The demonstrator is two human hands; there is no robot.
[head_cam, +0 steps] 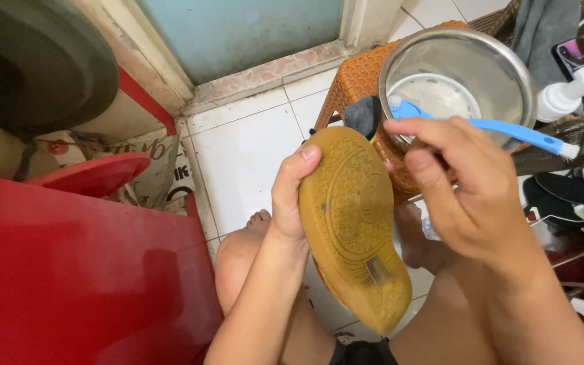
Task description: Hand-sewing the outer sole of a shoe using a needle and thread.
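My left hand (288,196) grips a shoe (356,223) by its edge, with the tan rubber sole turned up toward me and the thumb on the sole's rim. In my right hand (464,189) is a blue toothbrush (501,128), pinched in the fingers, its bristled head (395,103) hovering just above the toe end of the sole. The handle sticks out to the right. Both hands are above my bare knees.
A steel bowl (508,64) with a white dish inside rests on an orange woven plastic stool (359,78). A red surface (69,270) and a red lid (96,172) are at left, white floor tiles (245,149) below, and bottles and clutter at right (562,98).
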